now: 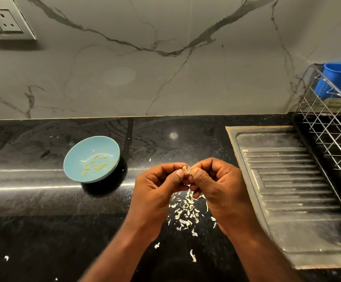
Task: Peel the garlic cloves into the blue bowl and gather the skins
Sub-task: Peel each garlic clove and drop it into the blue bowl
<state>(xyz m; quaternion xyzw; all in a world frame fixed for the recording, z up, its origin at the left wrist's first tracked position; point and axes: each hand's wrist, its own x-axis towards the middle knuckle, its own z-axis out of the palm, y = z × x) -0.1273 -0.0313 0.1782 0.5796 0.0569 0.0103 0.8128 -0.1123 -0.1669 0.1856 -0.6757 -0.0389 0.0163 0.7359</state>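
Observation:
A small garlic clove [185, 169] is pinched between the thumbs and fingertips of my left hand [159, 186] and my right hand [216, 184], held above the black counter. Both hands have curled fingers meeting at the clove. Pale garlic skins [186, 212] lie scattered on the counter under and just below my hands. The blue bowl [74, 159] sits to the left, tilted toward me, with several peeled yellowish cloves [98, 165] inside.
A steel sink drainboard [291, 180] with ridges lies to the right. Behind it stands a wire dish rack [332, 127] holding a blue container [340, 80]. A marble wall with a socket [5, 21] rises behind the black counter [33, 210].

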